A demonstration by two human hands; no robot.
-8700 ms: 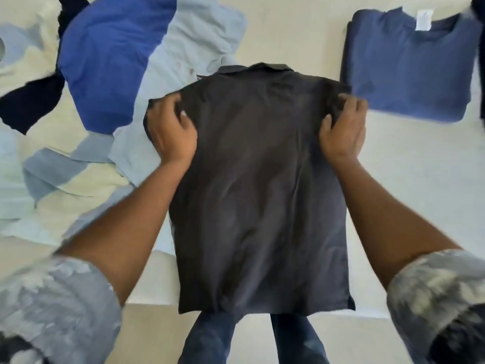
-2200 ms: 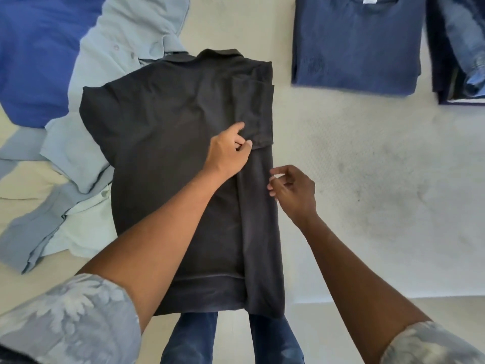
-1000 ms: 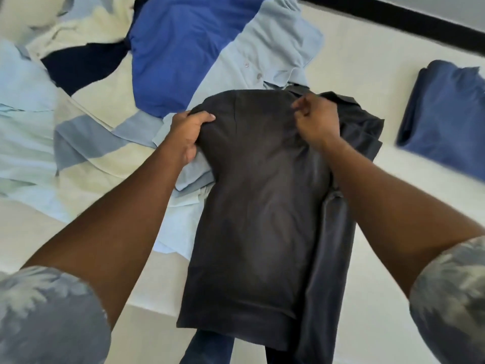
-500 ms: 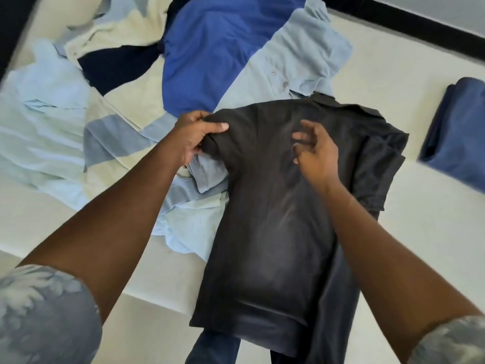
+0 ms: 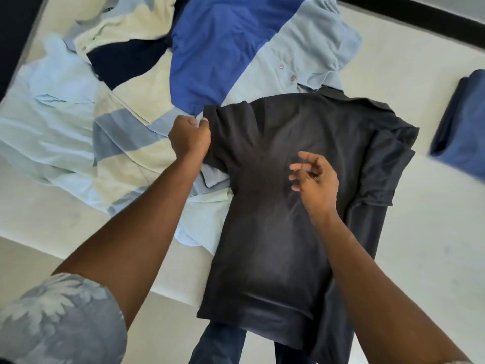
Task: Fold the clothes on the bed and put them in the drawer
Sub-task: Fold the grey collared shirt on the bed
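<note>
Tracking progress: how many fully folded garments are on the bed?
1: a navy shirt at the picture's right edge, right of the half-folded black shirt. Others may lie out of view.

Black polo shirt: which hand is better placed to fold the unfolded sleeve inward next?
Left. The left hand pinches the edge of that sleeve, while the right hand hovers open above the middle of the black polo shirt, holding nothing.
</note>
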